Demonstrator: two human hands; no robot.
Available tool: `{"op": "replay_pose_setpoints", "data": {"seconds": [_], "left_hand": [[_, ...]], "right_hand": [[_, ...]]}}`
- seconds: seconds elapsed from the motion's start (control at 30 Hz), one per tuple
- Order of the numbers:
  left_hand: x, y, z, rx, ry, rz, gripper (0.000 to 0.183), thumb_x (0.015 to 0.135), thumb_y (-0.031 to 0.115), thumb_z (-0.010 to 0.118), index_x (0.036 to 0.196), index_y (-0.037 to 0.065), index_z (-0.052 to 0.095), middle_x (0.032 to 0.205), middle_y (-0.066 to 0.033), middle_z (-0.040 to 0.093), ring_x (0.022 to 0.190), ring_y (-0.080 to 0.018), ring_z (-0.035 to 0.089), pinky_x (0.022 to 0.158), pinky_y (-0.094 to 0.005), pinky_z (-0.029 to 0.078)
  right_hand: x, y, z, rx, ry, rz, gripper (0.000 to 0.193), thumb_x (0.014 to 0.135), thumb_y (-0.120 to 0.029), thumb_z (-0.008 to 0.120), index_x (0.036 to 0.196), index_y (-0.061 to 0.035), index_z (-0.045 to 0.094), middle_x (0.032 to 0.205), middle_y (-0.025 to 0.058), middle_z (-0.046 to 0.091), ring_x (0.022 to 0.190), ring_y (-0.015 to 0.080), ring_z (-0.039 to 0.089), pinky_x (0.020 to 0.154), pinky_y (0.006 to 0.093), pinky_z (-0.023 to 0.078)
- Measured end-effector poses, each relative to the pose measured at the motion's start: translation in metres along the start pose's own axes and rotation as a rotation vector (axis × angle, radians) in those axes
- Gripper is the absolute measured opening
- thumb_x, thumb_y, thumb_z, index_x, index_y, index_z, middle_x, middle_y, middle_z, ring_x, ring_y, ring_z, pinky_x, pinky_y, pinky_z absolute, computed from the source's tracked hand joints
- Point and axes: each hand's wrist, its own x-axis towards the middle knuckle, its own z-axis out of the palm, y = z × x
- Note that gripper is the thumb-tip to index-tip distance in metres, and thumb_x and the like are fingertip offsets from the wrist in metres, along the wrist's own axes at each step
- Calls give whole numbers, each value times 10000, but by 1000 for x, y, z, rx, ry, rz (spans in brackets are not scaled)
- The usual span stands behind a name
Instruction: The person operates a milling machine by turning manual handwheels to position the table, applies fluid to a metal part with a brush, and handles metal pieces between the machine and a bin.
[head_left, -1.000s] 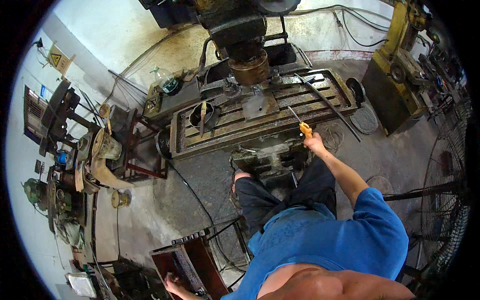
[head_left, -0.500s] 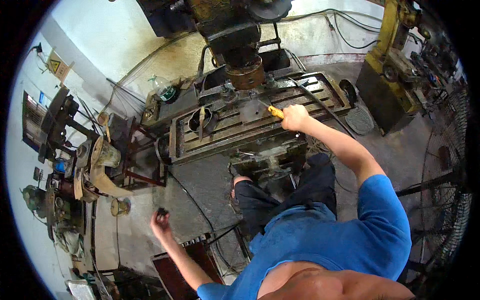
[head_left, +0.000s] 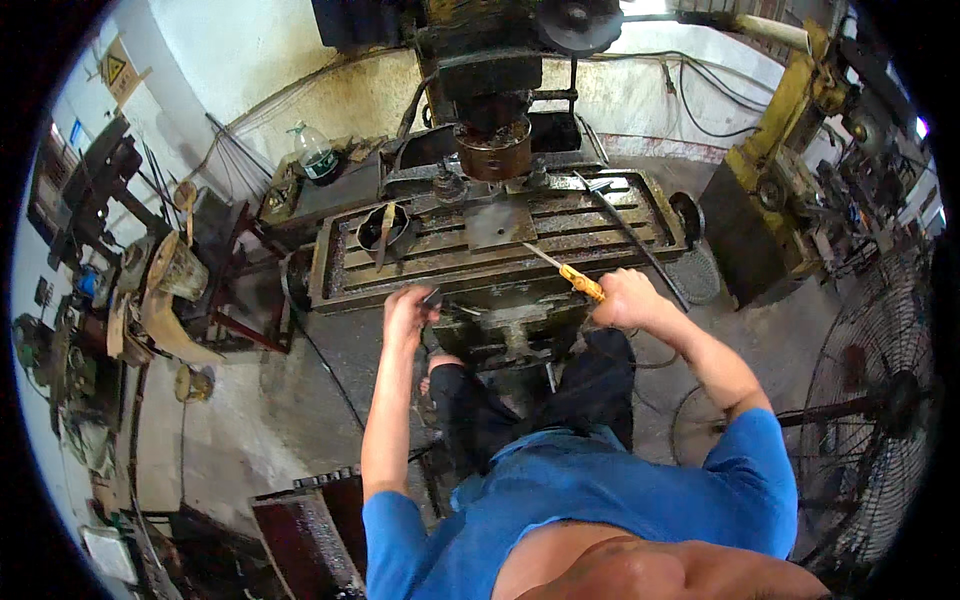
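A yellow air blow gun (head_left: 582, 283) with a thin metal nozzle is gripped in my right hand (head_left: 627, 298), in front of the machine table's near edge. Its nozzle slants up and left toward a flat metal plate (head_left: 497, 226) on the slotted table (head_left: 345, 296). My left hand (head_left: 406, 318) is closed round a small dark piece (head_left: 432, 298), its kind unclear, just short of the same edge. Above the plate hangs the milling machine's round, rusty head (head_left: 494, 152). Left of the plate, a dark pot (head_left: 401, 240) with a brush (head_left: 385, 236) across it stands on the table.
A dark bar (head_left: 630, 240) lies across the table's right side and juts over its edge. At the right stand a yellow machine (head_left: 745, 215) and a large wire-caged fan (head_left: 885, 400). A bucket (head_left: 183, 273) is at left, a bottle (head_left: 318, 160) behind. A dark red box (head_left: 300, 540) sits low left.
My left hand has risen from low left to the table's front edge with the dark piece. My right hand has drawn the blow gun back from the plate, toward me and right.
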Motion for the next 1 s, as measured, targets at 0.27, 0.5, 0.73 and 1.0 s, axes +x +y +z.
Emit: {"op": "replay_pose_setpoints", "data": {"seconds": [0.27, 0.5, 0.73, 1.0], "left_hand": [[81, -3, 118, 430, -60, 134, 199, 711, 182, 604, 788, 1, 575, 637, -94, 584, 458, -189, 556, 438, -280, 430], [119, -6, 140, 1589, 77, 659, 286, 677, 247, 604, 868, 39, 558, 776, -162, 599, 738, -320, 604, 647, -435, 482], [126, -5, 119, 1627, -93, 741, 226, 681, 162, 562, 885, 64, 561, 810, -149, 597, 782, -316, 591, 667, -431, 474], [142, -9, 128, 1618, -54, 704, 214, 697, 143, 580, 898, 74, 594, 797, -156, 613, 753, -326, 591, 657, -431, 471]], "right_hand": [[-27, 6, -14, 93, -49, -107, 260, 553, -247, 548, 654, -17, 611, 656, 222, 577, 683, 381, 571, 667, 422, 469], [7, 49, -46, 894, 361, -345, 365, 595, 48, 469, 936, -17, 583, 900, 63, 615, 586, 108, 528, 535, 248, 440], [53, 68, 68, 1025, 140, -114, 352, 580, -77, 515, 896, 4, 646, 714, 13, 619, 655, 69, 517, 599, 225, 403], [52, 75, 115, 596, 304, 143, 312, 583, -162, 573, 844, -8, 647, 726, 216, 600, 698, 319, 617, 669, 336, 483]]}}
